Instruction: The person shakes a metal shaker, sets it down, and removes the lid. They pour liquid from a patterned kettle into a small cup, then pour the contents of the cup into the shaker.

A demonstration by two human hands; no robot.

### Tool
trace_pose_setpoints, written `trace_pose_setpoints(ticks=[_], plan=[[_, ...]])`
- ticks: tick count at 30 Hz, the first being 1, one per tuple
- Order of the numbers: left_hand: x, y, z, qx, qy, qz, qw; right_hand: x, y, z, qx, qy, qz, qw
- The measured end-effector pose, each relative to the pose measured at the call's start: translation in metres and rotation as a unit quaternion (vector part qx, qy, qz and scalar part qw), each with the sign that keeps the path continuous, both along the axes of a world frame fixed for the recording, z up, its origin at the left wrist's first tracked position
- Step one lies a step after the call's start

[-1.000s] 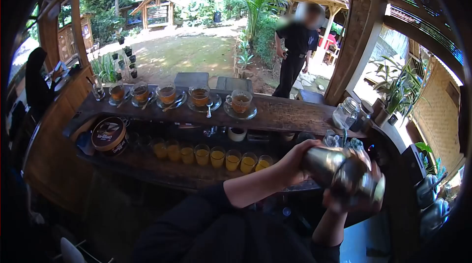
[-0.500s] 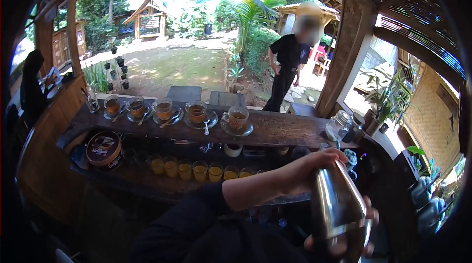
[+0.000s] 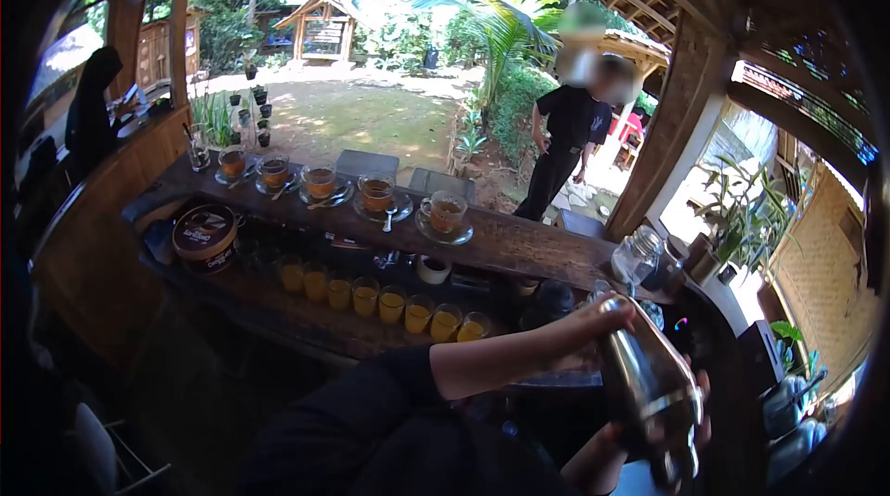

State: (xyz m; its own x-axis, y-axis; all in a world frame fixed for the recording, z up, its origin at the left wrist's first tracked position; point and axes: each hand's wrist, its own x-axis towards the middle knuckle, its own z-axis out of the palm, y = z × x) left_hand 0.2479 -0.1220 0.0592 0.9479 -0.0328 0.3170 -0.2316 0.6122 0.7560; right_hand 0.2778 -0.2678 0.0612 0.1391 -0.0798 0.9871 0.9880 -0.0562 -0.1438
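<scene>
Metal cocktail shaker (image 3: 644, 371), steeply slanted on the near side of the wooden counter (image 3: 519, 246), toward its right end; tipped from a flatter, blurred pose one second earlier. Left hand (image 3: 607, 315) clasped over upper end, right hand (image 3: 608, 440) wrapped around lower. Apparently mid-shake, with no pouring visible.

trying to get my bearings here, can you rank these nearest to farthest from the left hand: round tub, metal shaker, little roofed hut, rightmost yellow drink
1. metal shaker: in the left hand
2. rightmost yellow drink: to its left, lower shelf
3. round tub: far left on that shelf
4. little roofed hut: outside, beyond the lawn
</scene>
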Motion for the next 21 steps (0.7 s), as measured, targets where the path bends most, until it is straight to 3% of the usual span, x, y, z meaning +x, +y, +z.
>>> trace_pose_setpoints(ticks=[2, 3, 5, 7, 9, 10, 11, 12, 13, 15, 16, 17, 18, 19, 21], plan=[[0.023, -0.001, -0.013, -0.014, 0.071, 0.020, 0.997, 0.035, 0.013, -0.005, 0.053, -0.105, -0.024, 0.993], [0.035, 0.001, -0.033, -0.022, 0.085, 0.014, 0.996, 0.048, 0.010, -0.012, 0.021, -0.033, -0.024, 0.999], [0.050, -0.015, -0.041, -0.034, 0.128, 0.053, 0.990, 0.058, 0.005, -0.012, 0.090, 0.064, 0.065, 0.992], [0.049, -0.043, -0.013, -0.071, 0.096, 0.032, 0.992, 0.038, -0.029, 0.003, 0.031, -0.045, -0.032, 0.998], [0.045, -0.068, 0.010, -0.078, -0.030, -0.003, 0.997, -0.002, -0.061, 0.027, -0.014, -0.119, -0.087, 0.989], [0.044, -0.078, 0.016, -0.071, -0.058, -0.028, 0.995, -0.041, -0.069, 0.030, 0.112, 0.116, 0.193, 0.968], [0.044, -0.085, 0.021, -0.058, -0.085, -0.054, 0.993, -0.032, -0.070, 0.030, 0.157, 0.218, 0.334, 0.904], [0.054, -0.093, 0.017, -0.092, -0.052, -0.020, 0.994, -0.022, -0.070, 0.030, 0.233, 0.308, 0.456, 0.802], [0.081, -0.095, -0.001, -0.106, -0.028, 0.015, 0.994, 0.048, -0.068, 0.016, 0.188, 0.072, 0.296, 0.934], [0.110, -0.088, -0.025, -0.127, 0.032, -0.102, 0.986, 0.095, -0.072, 0.000, 0.096, 0.086, 0.228, 0.965], [0.116, -0.086, -0.032, -0.140, 0.081, -0.075, 0.984, 0.108, -0.072, 0.001, 0.049, 0.088, 0.193, 0.976], [0.122, -0.091, -0.039, -0.141, 0.080, -0.080, 0.983, 0.114, -0.071, 0.003, 0.077, 0.114, 0.135, 0.981], [0.115, -0.096, -0.030, -0.132, 0.077, -0.089, 0.984, 0.114, -0.077, 0.005, 0.084, 0.025, 0.109, 0.990], [0.107, -0.101, -0.017, -0.124, 0.073, -0.097, 0.985, 0.116, -0.086, 0.005, 0.079, -0.101, 0.144, 0.981], [0.086, -0.111, 0.010, -0.094, -0.009, -0.093, 0.991, 0.090, -0.103, -0.003, 0.030, -0.058, 0.169, 0.983]])
